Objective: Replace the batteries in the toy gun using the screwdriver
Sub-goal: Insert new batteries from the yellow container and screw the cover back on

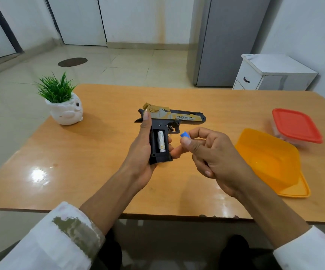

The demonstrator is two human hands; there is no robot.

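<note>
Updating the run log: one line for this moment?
left hand grips toy gun | white battery in open grip | right hand pinches blue battery

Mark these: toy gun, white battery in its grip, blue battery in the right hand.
toy gun point(183, 117): head view, on the tan slide.
white battery point(161, 141): head view, middle of its body, in the open grip.
blue battery point(185, 134): head view, on its exposed blue end.

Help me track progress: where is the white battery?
Centre of the head view: the white battery sits inside the open grip of the toy gun, held by the left hand.
</note>
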